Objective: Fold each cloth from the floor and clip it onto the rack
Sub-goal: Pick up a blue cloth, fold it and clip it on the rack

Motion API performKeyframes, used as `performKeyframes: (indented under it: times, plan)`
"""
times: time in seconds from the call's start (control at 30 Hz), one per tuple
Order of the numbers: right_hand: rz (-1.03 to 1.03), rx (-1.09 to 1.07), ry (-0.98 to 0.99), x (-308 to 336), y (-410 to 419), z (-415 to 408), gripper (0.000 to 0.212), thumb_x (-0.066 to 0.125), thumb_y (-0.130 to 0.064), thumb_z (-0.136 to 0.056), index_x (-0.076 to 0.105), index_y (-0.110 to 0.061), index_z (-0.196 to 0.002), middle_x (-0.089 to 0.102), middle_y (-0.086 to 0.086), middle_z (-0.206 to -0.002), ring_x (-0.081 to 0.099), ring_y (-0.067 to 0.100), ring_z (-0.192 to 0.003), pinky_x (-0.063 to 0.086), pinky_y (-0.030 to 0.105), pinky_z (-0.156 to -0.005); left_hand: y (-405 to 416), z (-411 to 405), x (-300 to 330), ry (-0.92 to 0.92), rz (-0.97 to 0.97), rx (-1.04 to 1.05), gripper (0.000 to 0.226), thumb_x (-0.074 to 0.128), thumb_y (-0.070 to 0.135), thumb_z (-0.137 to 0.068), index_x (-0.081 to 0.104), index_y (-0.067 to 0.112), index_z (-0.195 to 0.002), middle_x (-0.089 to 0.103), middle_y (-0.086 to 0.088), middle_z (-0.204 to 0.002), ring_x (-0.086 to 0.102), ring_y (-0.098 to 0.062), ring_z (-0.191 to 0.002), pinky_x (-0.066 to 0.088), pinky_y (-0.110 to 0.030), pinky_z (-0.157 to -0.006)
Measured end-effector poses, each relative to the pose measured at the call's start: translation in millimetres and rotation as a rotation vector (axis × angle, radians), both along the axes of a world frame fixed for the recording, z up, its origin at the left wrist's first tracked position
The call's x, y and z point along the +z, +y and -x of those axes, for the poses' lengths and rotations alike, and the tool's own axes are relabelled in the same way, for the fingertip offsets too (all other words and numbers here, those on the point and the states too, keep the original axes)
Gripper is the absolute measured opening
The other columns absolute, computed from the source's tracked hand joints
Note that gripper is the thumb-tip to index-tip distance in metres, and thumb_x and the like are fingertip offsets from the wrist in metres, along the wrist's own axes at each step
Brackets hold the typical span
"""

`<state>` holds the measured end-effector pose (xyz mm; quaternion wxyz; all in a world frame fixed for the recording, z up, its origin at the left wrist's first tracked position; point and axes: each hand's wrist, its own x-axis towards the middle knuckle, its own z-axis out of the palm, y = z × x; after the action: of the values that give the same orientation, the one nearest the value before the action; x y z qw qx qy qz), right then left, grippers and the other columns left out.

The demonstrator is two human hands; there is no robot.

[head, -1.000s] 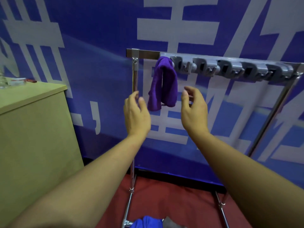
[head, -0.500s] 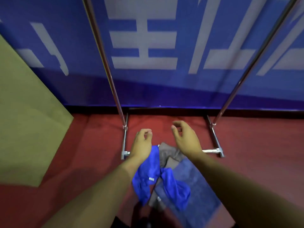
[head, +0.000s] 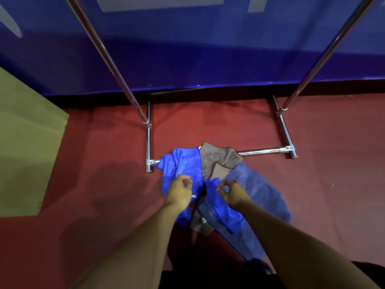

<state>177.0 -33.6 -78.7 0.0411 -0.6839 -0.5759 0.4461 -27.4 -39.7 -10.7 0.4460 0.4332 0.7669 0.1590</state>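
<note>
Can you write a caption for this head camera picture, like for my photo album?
Both hands, left hand and right hand, reach for the bright blue cloth by the rack.

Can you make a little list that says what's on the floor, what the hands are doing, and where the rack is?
Cloths: a bright blue cloth, a brown cloth and a dull blue-grey cloth, heaped together on the red floor
Pile spot: partly lying over the front bottom bar of the shiny metal rack
Left hand: fingers curled, over the bright blue cloth
Right hand: fingers curled, over the same cloth
Grip: cannot tell if either hand holds cloth yet
Beside: a yellow-green cabinet at left
</note>
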Motion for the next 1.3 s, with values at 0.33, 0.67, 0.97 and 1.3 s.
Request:
performKeyframes:
  times: [0.33,0.67,0.97,1.3]
  plan:
    - [0.197,0.089,-0.165,-26.0,-23.7,7.3,0.044,0.046,-0.052,-0.098,0.059,-0.031,-0.135,0.053,0.004,-0.147,0.046,0.028,-0.137,0.027,0.033,-0.115,9.4,-19.1,-18.1,-0.138,0.12,0.056,0.036,0.06,0.037,-0.097,0.061,0.016,-0.127,0.067,-0.001,-0.124,0.062,-0.016,-0.106,0.048,-0.032,-0.1]
    - [0.092,-0.327,0.262,-16.3,-28.9,1.0,0.027,0.083,-0.007,-0.077,0.066,-0.023,-0.089,0.067,0.002,-0.092,0.062,0.017,-0.085,0.048,0.017,-0.078,5.5,-32.4,-21.2,-0.133,0.275,-0.097,0.072,0.059,0.062,-0.09,0.045,0.02,-0.147,0.049,-0.006,-0.151,0.048,-0.021,-0.138,0.035,-0.038,-0.116]
    - [0.091,-0.461,0.659,48.5,-1.4,18.3,0.033,0.077,-0.007,-0.085,0.067,-0.006,-0.117,0.064,0.006,-0.089,0.06,0.017,-0.078,0.048,0.022,-0.058,12.4,-33.4,11.1,-0.267,0.392,0.092,0.071,0.058,0.067,-0.087,0.056,0.012,-0.133,0.061,-0.01,-0.131,0.059,-0.029,-0.118,0.052,-0.036,-0.095]
    - [-0.079,-0.525,0.903,164.6,30.7,17.8,0.057,0.078,0.0,-0.081,0.055,-0.021,-0.129,0.062,0.01,-0.09,0.061,0.02,-0.082,0.053,0.045,-0.072,38.6,-30.5,118.4,-0.542,-0.153,0.151,0.028,0.074,0.032,-0.086,0.068,0.005,-0.093,0.075,-0.021,-0.098,0.067,-0.025,-0.089,0.054,-0.046,-0.08]
